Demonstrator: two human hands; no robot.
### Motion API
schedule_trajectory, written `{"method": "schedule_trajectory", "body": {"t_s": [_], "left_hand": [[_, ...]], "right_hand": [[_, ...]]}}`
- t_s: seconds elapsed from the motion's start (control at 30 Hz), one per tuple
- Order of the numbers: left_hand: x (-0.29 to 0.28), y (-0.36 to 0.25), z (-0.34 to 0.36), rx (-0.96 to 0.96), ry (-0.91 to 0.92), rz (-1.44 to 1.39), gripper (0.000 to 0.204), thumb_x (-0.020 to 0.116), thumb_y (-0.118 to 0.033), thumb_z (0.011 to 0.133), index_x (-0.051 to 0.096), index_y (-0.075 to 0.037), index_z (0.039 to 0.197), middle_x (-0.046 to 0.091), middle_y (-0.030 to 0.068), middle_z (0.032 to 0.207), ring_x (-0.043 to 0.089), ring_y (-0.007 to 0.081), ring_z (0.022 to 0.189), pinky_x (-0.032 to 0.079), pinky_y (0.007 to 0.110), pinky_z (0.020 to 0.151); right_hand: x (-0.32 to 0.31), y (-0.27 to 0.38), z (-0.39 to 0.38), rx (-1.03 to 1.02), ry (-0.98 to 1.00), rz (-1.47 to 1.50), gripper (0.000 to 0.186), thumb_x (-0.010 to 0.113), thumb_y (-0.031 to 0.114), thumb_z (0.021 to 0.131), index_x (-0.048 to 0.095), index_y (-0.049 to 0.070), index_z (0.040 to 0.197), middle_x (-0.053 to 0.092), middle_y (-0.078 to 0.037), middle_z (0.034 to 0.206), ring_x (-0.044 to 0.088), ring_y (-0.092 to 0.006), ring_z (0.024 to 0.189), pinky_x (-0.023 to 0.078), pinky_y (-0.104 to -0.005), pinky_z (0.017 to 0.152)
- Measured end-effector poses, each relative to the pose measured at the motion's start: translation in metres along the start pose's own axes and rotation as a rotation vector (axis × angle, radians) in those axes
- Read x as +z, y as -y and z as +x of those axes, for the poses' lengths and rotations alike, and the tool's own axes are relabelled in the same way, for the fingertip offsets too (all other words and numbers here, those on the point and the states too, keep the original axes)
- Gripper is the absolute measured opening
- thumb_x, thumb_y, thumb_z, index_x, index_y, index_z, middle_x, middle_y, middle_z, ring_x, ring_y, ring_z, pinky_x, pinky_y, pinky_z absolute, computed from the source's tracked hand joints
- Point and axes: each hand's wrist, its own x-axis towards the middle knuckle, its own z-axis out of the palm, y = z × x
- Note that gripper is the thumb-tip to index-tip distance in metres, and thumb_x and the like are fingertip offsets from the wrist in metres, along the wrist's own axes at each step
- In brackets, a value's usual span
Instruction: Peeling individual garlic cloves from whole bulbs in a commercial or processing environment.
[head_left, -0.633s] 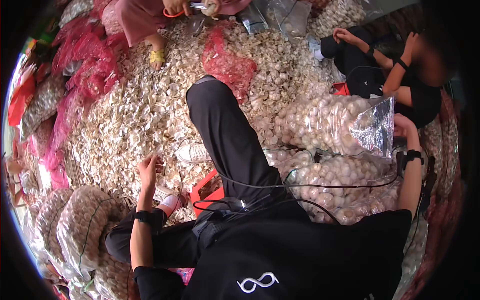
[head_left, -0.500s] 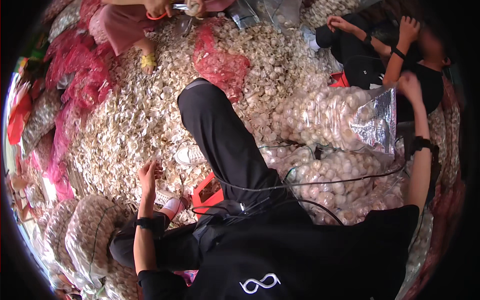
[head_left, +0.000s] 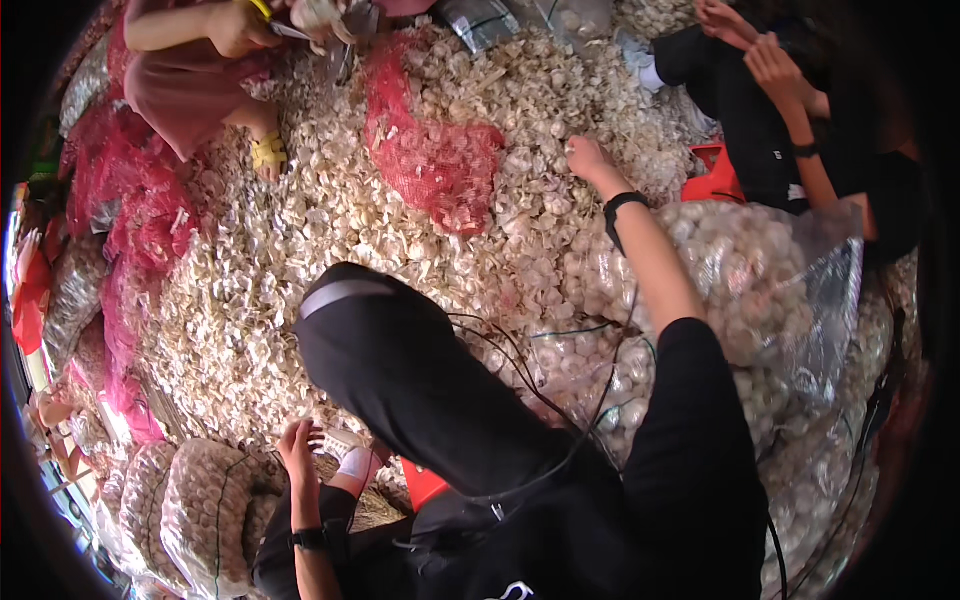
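Right hand (head_left: 588, 158) is reaching out, fingers curling onto a garlic bulb (head_left: 572, 146) in the loose garlic heap (head_left: 330, 220); left hand (head_left: 298, 450) is resting low, fingers loosely spread, bracing by a filled clear garlic bag (head_left: 205, 500).

Black short-sleeved top, small white looped mark at chest. Black trousers, grey band at raised knee. 2 black wristbands: 1 on left hand (head_left: 299, 449), 1 on right hand (head_left: 588, 158). Thin black cables over lap and torso. White sock, light shoe.
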Motion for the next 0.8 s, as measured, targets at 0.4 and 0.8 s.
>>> {"method": "schedule_trajectory", "body": {"t_s": [0.4,0.8], "left_hand": [[0.021,0.036,-0.053,-0.071,-0.128,-0.061,0.026,0.057,-0.011,0.088,0.064,0.006,0.107,0.067,0.0058,0.101,0.061,0.013,0.094,0.047,0.028,0.084],[-0.001,-0.019,-0.039,0.072,0.006,-0.284,0.025,0.057,-0.025,0.094,0.063,-0.002,0.101,0.068,0.0054,0.085,0.064,0.0116,0.074,0.047,0.023,0.063]], "right_hand": [[-0.01,0.005,-0.009,0.391,0.146,0.529,0.074,0.076,0.027,0.078,0.039,0.004,0.138,0.047,-0.016,0.134,0.057,-0.0279,0.106,0.049,-0.0404,0.088],[-0.119,0.042,-0.07,0.332,0.794,1.892,0.048,0.053,0.037,0.094,0.048,0.003,0.129,0.059,-0.013,0.098,0.05,-0.0175,0.071,0.035,-0.0201,0.048]]}}
